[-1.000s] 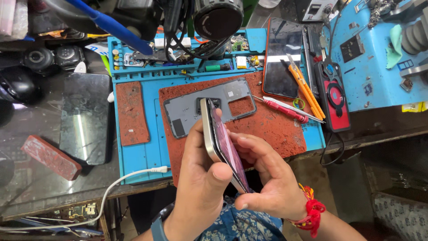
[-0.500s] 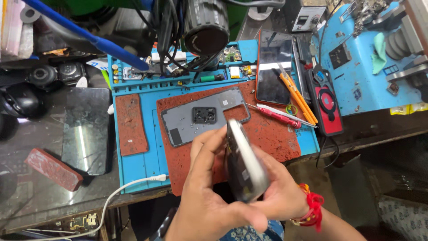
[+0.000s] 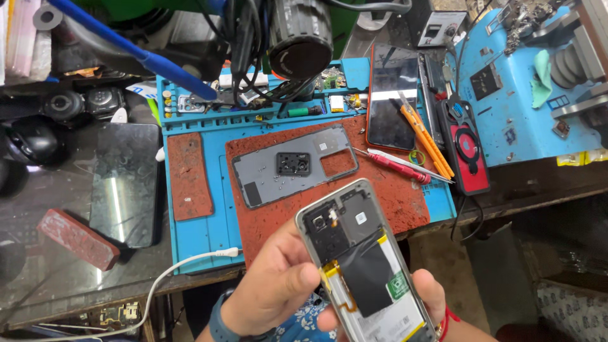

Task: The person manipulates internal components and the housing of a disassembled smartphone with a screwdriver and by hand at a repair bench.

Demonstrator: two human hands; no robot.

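Blue work mat (image 3: 196,237) on the desk (image 3: 57,278): its rear row of small compartments holds screws, small parts and a small circuit board (image 3: 329,80); contents otherwise too small to tell. On the mat lies a large reddish pad (image 3: 392,196), and on that pad a grey phone back cover (image 3: 294,166), flat, inner side up, with a dark camera block near its middle. A narrow reddish strip (image 3: 189,175) lies on the mat just left of the pad.

Opened phone (image 3: 364,263): held above the near edge of the mat, back removed, battery, black tape and a green sticker showing. Left hand (image 3: 275,288) grips its left edge, thumb laid on the inside near the camera end. Right hand (image 3: 437,304) closes round the lower right edge; only fingertips and a red wrist thread show.

Right of the pad: a red screwdriver (image 3: 396,168) and metal tweezers (image 3: 418,168), two orange pry tools (image 3: 427,139), a dark phone screen (image 3: 392,104) with an orange rim, and a black case with a red ring (image 3: 465,149).

Left of the mat: a dark glass panel (image 3: 123,183), a reddish block (image 3: 77,239), and a white cable (image 3: 183,266) ending at the mat's front edge.

Above: a microscope lens (image 3: 303,41) and black cables overhang the compartments, hiding part of them.
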